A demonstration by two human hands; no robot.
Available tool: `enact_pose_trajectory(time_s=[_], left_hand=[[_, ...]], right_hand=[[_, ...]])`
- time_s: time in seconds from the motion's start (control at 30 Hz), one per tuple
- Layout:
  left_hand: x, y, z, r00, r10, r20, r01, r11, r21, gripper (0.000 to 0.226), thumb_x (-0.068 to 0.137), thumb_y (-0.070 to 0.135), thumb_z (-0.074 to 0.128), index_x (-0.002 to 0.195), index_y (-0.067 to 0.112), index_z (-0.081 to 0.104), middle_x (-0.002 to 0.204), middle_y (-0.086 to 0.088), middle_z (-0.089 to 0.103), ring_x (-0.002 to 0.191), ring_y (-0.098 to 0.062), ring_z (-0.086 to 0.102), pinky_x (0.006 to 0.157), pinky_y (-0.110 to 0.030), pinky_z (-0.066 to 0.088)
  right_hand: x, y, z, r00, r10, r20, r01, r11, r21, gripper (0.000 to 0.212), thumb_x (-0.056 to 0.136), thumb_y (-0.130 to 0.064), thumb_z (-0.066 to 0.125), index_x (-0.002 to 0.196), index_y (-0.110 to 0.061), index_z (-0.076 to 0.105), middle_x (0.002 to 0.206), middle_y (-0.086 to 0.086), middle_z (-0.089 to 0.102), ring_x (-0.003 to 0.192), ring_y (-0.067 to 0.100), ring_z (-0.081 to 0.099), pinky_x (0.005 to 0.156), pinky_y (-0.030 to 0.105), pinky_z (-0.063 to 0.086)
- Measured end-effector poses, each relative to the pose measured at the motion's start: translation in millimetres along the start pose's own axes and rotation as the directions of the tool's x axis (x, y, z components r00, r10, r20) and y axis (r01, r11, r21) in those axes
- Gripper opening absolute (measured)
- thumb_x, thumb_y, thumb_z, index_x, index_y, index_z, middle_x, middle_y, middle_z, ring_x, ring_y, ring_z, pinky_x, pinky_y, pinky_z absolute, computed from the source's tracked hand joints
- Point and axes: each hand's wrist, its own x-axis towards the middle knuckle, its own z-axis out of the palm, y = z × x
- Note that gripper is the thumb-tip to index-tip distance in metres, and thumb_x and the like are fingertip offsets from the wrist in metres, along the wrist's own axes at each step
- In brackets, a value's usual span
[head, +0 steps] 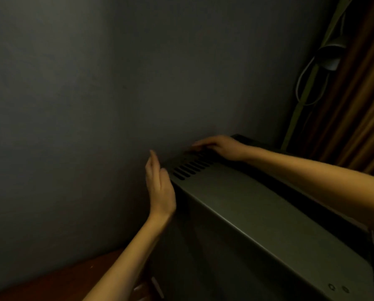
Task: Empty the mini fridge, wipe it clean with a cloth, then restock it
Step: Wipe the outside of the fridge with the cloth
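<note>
Head view: dim room, looking down at the rear top corner of the fridge (257, 209), which stands close to the wall (94, 83).
Left hand (160, 187): fingers straight and together, hand edge-on along the fridge's left side by the top corner; it holds nothing, and I can't tell if the palm touches the metal.
Right hand (220, 147): lies flat on the fridge top, fingers relaxed and reaching past the vent slots (190, 168); nothing gripped.
Step, as I judge it: getting a hold on the casing to shift or turn the fridge, before any emptying.
Doing it well: press with flat palms on the solid panel, not fingertips in the slots; move it slowly and level so the contents inside don't topple; mind the cable (307, 83) hanging by the curtain (355, 116), which may be the fridge's own.
Hidden: the door and the inside, so I can't say whether it is full or empty; no cloth shows.
Cut off: the fridge's lower part and right side; the right forearm covers some of the top.
Hard to make out: the pale bits at the bottom edge near the left forearm; where the cable ends; the brown surface (57, 279) lower left, floor or furniture.
</note>
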Motion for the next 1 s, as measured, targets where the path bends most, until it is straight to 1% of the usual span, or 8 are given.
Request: enact_pose_trajectory(time_s=[0.1, 0.27, 0.37, 0.43, 0.5, 0.67, 0.77, 1.0], left_hand=[[3, 5, 7, 0.998, 0.018, -0.057, -0.016, 1.0, 0.022, 0.051, 0.104, 0.013, 0.027, 0.153, 0.016, 0.011, 0.157, -0.001, 0.017, 0.142, -0.009, 0.019, 0.115, -0.022, 0.013], [0, 1, 9, 0.992, 0.032, -0.123, -0.038, 0.998, -0.042, 0.062, 0.093, 0.018, 0.028, 0.153, 0.015, 0.011, 0.141, 0.011, 0.027, 0.133, -0.005, 0.028, 0.113, -0.024, 0.021], [1, 1, 10, 0.993, 0.05, -0.105, -0.052, 0.998, -0.024, 0.063, 0.091, 0.023, 0.026, 0.152, 0.015, 0.014, 0.142, 0.009, 0.029, 0.134, -0.006, 0.029, 0.111, -0.02, 0.02], [0, 0, 11, 0.993, 0.047, -0.11, -0.051, 0.998, -0.034, 0.062, 0.091, 0.024, 0.026, 0.152, 0.015, 0.017, 0.147, 0.004, 0.03, 0.137, -0.008, 0.029, 0.114, -0.024, 0.021], [0, -1, 11, 0.992, 0.047, -0.115, -0.051, 0.998, -0.032, 0.061, 0.091, 0.024, 0.027, 0.152, 0.015, 0.019, 0.15, 0.001, 0.03, 0.138, -0.009, 0.029, 0.117, -0.03, 0.021], [4, -4, 10, 0.991, 0.052, -0.124, -0.053, 0.999, -0.001, 0.062, 0.09, 0.023, 0.026, 0.15, 0.011, 0.023, 0.145, 0.003, 0.03, 0.139, -0.015, 0.029, 0.119, -0.041, 0.021], [3, -3, 11, 0.991, 0.04, -0.124, -0.04, 0.999, -0.001, 0.063, 0.09, 0.025, 0.026, 0.151, 0.013, 0.022, 0.148, 0.002, 0.03, 0.14, -0.015, 0.028, 0.119, -0.044, 0.02], [2, -2, 10, 0.992, 0.045, -0.121, -0.044, 0.999, 0.007, 0.062, 0.089, 0.025, 0.026, 0.151, 0.014, 0.024, 0.149, -0.003, 0.03, 0.138, -0.015, 0.03, 0.119, -0.039, 0.023]], right_hand=[[-8, -19, 3, 0.998, 0.068, -0.007, -0.066, 0.99, 0.123, 0.037, 0.097, 0.002, 0.045, 0.128, -0.01, 0.061, 0.132, 0.004, 0.06, 0.126, 0.013, 0.051, 0.112, 0.039, 0.036], [-67, -75, -2, 0.968, -0.162, 0.19, 0.121, 0.97, 0.212, 0.039, 0.096, 0.0, 0.049, 0.131, -0.014, 0.059, 0.135, 0.0, 0.059, 0.128, 0.01, 0.051, 0.11, 0.02, 0.035], [-79, -49, -55, 0.91, -0.066, 0.41, -0.072, 0.947, 0.314, 0.029, 0.095, -0.009, 0.053, 0.121, -0.014, 0.065, 0.119, -0.001, 0.068, 0.111, 0.012, 0.063, 0.099, 0.027, 0.046], [-64, -12, -68, 0.972, 0.087, 0.219, -0.14, 0.961, 0.238, 0.028, 0.096, -0.01, 0.053, 0.116, -0.027, 0.063, 0.115, -0.009, 0.067, 0.104, 0.003, 0.062, 0.101, 0.03, 0.046], [-43, 28, -55, 0.978, 0.201, -0.054, -0.195, 0.975, 0.109, 0.033, 0.099, -0.01, 0.048, 0.129, -0.024, 0.055, 0.131, -0.002, 0.059, 0.123, 0.014, 0.054, 0.111, 0.034, 0.035], [-12, 52, -5, 0.93, 0.366, 0.023, -0.365, 0.93, -0.039, 0.039, 0.104, -0.028, 0.038, 0.142, -0.031, 0.044, 0.153, -0.001, 0.037, 0.139, 0.022, 0.034, 0.114, 0.033, 0.025], [-25, 29, -11, 0.957, 0.291, 0.024, -0.29, 0.957, -0.014, 0.038, 0.104, -0.02, 0.039, 0.139, -0.027, 0.049, 0.151, 0.0, 0.04, 0.139, 0.02, 0.036, 0.115, 0.034, 0.026], [-69, -32, -14, 0.978, -0.192, 0.08, 0.183, 0.977, 0.106, 0.041, 0.098, -0.024, 0.05, 0.139, -0.019, 0.051, 0.138, -0.003, 0.056, 0.128, 0.011, 0.051, 0.109, 0.028, 0.037]])
